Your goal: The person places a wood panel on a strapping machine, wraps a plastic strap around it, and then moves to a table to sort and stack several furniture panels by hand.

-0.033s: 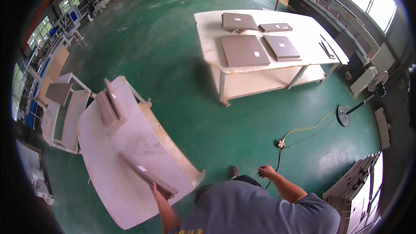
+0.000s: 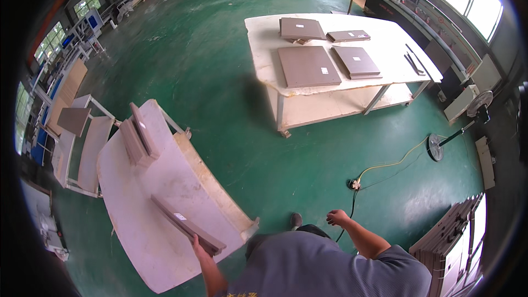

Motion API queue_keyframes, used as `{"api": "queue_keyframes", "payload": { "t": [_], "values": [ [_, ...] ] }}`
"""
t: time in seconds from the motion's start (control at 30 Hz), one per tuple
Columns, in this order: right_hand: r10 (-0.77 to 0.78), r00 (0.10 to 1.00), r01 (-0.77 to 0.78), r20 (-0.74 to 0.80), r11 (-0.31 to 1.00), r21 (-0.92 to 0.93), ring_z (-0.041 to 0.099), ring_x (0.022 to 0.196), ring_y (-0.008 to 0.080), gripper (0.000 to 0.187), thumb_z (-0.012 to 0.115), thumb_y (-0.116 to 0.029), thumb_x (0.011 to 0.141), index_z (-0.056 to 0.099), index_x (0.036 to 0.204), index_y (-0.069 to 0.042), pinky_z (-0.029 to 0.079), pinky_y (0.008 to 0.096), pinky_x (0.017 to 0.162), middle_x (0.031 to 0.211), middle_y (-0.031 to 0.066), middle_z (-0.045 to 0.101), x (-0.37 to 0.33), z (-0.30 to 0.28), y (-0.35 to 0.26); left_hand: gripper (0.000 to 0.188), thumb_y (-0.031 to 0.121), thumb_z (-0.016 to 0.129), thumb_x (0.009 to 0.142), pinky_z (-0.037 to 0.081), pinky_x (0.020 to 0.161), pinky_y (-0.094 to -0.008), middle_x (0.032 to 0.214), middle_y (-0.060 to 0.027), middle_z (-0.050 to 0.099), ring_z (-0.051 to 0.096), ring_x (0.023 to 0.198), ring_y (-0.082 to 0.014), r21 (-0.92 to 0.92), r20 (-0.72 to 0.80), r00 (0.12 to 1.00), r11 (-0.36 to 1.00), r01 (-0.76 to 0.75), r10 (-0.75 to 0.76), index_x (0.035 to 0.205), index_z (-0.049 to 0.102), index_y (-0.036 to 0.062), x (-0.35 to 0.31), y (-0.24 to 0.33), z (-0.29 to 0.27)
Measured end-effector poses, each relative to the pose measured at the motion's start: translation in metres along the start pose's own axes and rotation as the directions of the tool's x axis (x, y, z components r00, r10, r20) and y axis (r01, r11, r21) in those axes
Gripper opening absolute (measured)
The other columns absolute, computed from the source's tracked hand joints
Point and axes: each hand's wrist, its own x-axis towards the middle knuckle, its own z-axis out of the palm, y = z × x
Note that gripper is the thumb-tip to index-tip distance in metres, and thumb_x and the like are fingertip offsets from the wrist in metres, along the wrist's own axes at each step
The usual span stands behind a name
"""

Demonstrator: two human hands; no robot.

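Observation:
Two long, narrow brown boards (image 2: 184, 221), stacked flat with a white label on the upper one, lie on the pale worktable (image 2: 203, 179) to my left. My left hand (image 2: 203, 250) grips their near end, its thumb up along the side and the other fingers mostly hidden. Further along the same table is a stack of brown panels (image 2: 135, 140), with one narrow piece tilted on its right side. In front of my right hip, over the green floor, my right hand (image 2: 337, 218) hangs in the air, fingers loosely bent and apart, with nothing visible in it.
Several labelled brown panels (image 2: 309, 67) lie on a larger white table (image 2: 264, 49) ahead. A standing fan (image 2: 435, 147) is at the right, with a yellow cord (image 2: 385, 163) across the floor. Upright bundled boards (image 2: 451, 236) stand at the lower right.
The whole view has shifted very slightly. My left hand stays at the near end of the narrow boards, and my right hand hangs as before.

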Motion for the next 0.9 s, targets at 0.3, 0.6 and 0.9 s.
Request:
{"api": "queue_keyframes", "payload": {
  "t": [0.3,0.6,0.9],
  "values": [
    [-0.299,0.859,0.387,0.416,0.911,-0.145,0.070,0.100,0.0182,0.044,0.064,-0.035,0.101,0.066,0.133,-0.005,0.057,0.0339,0.085,0.110,0.0076,0.074,0.091,0.019,-0.254,0.081,-0.002,0.073,0.082,0.047,0.108,-0.0397,0.140,-0.0109,0.057,0.057,0.127,-0.0275,0.364,0.422,0.906,0.920,-0.145,-0.024,0.155,0.039,0.0034,-0.012,0.005,0.227],
    [-0.548,0.833,0.530,-0.079,0.749,0.398,0.064,0.116,0.0294,0.075,0.081,-0.037,0.086,0.047,0.137,0.005,0.053,0.0391,0.097,0.128,0.0228,0.062,0.069,-0.008,-0.566,0.070,0.014,0.073,0.092,0.051,0.104,-0.0384,0.138,-0.0095,0.059,0.060,0.124,-0.0229,0.423,0.752,0.516,0.901,0.100,-0.410,0.154,0.041,0.0064,0.089,-0.090,0.642],
    [-0.475,0.826,0.494,-0.303,0.869,-0.017,0.068,0.105,0.0419,0.080,0.086,-0.037,0.068,0.052,0.125,0.007,0.055,0.0476,0.091,0.113,0.0297,0.068,0.279,-0.210,-0.686,0.066,0.012,0.073,0.091,0.056,0.100,-0.0418,0.132,-0.0074,0.065,0.066,0.117,-0.0258,0.466,0.714,0.422,0.829,0.310,-0.559,0.151,0.045,0.0155,0.122,-0.219,0.914]
  ]
}}
